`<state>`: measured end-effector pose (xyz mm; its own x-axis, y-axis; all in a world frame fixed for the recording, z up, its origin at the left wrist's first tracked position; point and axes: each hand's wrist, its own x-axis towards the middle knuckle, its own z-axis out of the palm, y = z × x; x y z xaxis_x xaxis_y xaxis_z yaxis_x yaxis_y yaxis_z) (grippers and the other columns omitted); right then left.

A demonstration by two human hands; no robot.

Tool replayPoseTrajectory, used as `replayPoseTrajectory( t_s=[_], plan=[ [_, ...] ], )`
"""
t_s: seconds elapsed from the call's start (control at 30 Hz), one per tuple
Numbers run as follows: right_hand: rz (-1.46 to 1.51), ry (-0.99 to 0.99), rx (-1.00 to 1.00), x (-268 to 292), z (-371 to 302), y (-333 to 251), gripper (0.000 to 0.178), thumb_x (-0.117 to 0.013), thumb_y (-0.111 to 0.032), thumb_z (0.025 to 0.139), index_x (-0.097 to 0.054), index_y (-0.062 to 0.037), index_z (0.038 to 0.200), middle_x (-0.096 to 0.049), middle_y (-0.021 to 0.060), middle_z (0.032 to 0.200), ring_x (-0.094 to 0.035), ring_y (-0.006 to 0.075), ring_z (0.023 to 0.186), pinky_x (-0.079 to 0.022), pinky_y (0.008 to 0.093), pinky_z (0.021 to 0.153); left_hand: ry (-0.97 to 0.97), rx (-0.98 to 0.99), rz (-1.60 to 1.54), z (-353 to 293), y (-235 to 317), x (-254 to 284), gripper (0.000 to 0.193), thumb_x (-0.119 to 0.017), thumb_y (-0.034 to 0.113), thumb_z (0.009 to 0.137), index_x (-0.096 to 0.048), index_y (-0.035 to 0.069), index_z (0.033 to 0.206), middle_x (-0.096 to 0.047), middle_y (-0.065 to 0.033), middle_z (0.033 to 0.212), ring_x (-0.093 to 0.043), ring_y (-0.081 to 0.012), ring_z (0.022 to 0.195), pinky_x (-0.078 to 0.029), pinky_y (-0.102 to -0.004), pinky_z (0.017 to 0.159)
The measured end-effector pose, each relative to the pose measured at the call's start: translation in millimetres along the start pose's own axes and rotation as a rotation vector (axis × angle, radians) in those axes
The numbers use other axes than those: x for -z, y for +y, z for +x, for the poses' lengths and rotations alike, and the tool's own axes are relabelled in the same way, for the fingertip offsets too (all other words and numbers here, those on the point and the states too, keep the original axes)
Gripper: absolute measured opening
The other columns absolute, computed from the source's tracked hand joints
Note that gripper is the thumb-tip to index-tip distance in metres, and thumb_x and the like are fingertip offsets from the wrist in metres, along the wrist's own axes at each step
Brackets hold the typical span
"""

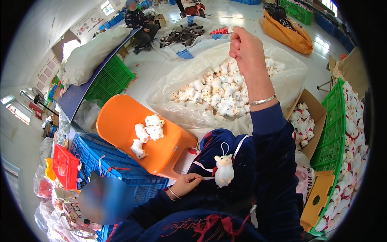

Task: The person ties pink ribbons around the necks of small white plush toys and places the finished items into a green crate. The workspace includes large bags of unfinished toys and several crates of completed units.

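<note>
A small white plush sheep (224,171) with a hanging loop lies on my lap, belly up. Beside it, my left hand (188,184) is closed in a pinch on a white ribbon (208,178) that reaches the toy. Another stretch of white ribbon (241,146) runs up from the toy over my dark trousers. Raised high in front of me, my right hand (246,50) is closed, and a red patterned strip (220,31) with a pale end sticks out leftward from its fingertips. Its exact kind is unclear.
Several white plush toys (150,128) sit on an orange chair (117,115). Ahead spreads a plastic sheet (165,93) heaped with more. A cardboard box (318,117) and green crate (328,133) with toys stand right; blue crates (90,151) stand left. A person (139,24) sits far left.
</note>
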<state>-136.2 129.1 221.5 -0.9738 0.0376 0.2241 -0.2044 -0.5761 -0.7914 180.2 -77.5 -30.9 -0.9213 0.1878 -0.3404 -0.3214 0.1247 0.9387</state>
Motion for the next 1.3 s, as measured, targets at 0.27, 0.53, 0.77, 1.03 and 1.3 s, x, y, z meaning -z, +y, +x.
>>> replayPoseTrajectory(
  t_s=[0.27, 0.53, 0.77, 1.03, 1.3],
  plan=[
    [-0.034, 0.013, -0.004, -1, 12, 10, 0.024, -0.064, -0.019, 0.093, -0.057, -0.0051, 0.074, -0.04, -0.0034, 0.056, -0.034, 0.0088, 0.048, -0.031, 0.0283, 0.05, 0.066, 0.082, -0.087, 2, -14, 1, 0.021, -0.063, 0.02, 0.104, -0.073, 0.002, 0.108, -0.058, 0.0046, 0.07, -0.05, -0.0027, 0.057, -0.039, -0.0184, 0.053],
    [-0.075, 0.077, -0.006, -1, 23, 13, 0.02, -0.061, -0.015, 0.089, -0.059, 0.0011, 0.078, -0.041, -0.0025, 0.055, -0.033, 0.0089, 0.046, -0.029, 0.0283, 0.044, 0.035, 0.133, -0.128, 4, -9, 2, 0.021, -0.062, 0.02, 0.104, -0.073, 0.003, 0.108, -0.058, 0.0043, 0.069, -0.048, -0.0026, 0.053, -0.037, -0.0176, 0.049],
    [-0.088, 0.093, -0.022, -2, 26, 19, 0.02, -0.061, -0.015, 0.09, -0.058, -0.001, 0.076, -0.041, -0.0028, 0.055, -0.033, 0.0088, 0.045, -0.03, 0.0282, 0.045, 0.021, 0.143, -0.162, 4, -11, 5, 0.021, -0.061, 0.02, 0.105, -0.073, 0.003, 0.108, -0.057, 0.004, 0.068, -0.047, -0.0027, 0.051, -0.035, -0.0176, 0.048],
    [-0.11, 0.076, -0.045, 4, 34, 29, 0.02, -0.06, -0.015, 0.09, -0.06, 0.0001, 0.077, -0.045, -0.0012, 0.056, -0.036, 0.0099, 0.047, -0.032, 0.0284, 0.045, 0.026, 0.174, -0.16, 7, -9, 7, 0.021, -0.061, 0.021, 0.105, -0.072, 0.003, 0.107, -0.058, 0.003, 0.068, -0.048, -0.0034, 0.05, -0.036, -0.0179, 0.047],
    [-0.116, 0.086, -0.046, 5, 34, 31, 0.02, -0.061, -0.016, 0.089, -0.059, -0.0007, 0.076, -0.045, -0.0014, 0.056, -0.036, 0.01, 0.046, -0.032, 0.0287, 0.044, 0.028, 0.174, -0.175, 9, -11, 9, 0.022, -0.061, 0.022, 0.105, -0.073, 0.003, 0.107, -0.058, 0.0029, 0.067, -0.047, -0.0034, 0.048, -0.035, -0.0176, 0.045]
  ],
)
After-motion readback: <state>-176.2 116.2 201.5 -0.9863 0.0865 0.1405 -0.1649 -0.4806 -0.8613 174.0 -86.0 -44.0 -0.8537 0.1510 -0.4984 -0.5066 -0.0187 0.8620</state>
